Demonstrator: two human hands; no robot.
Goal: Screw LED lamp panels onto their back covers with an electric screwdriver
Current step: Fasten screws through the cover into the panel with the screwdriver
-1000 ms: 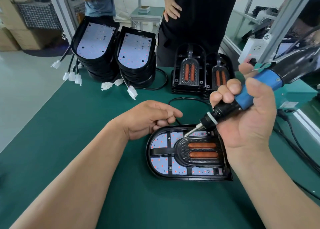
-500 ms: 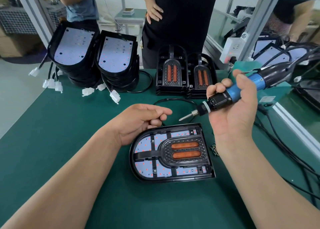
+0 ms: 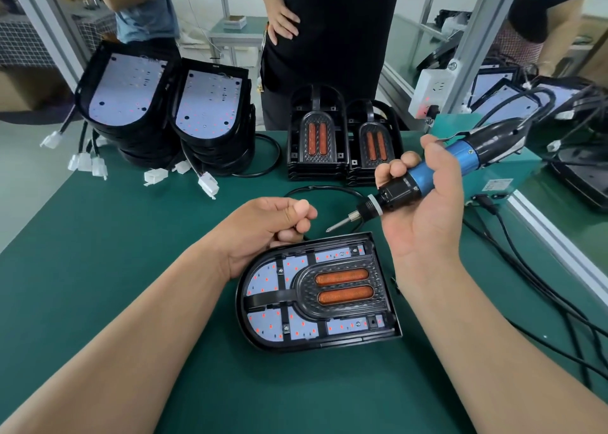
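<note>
Electric screwdriver (image 3: 424,178) is gripped in the right hand (image 3: 424,229), bit aimed down-left over the far edge of the LED lamp panel (image 3: 316,294). Left hand (image 3: 263,229) is curled in a fist beside that edge, thumb pressed on forefinger. Panel is laid flat on the table (image 3: 131,262), long axis left-right, rounded end pointed left.

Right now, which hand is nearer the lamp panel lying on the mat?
Left. The left hand is curled at the far edge of the lamp panel, apparently touching it; the right hand holds the electric screwdriver raised beside its far right corner.
</note>
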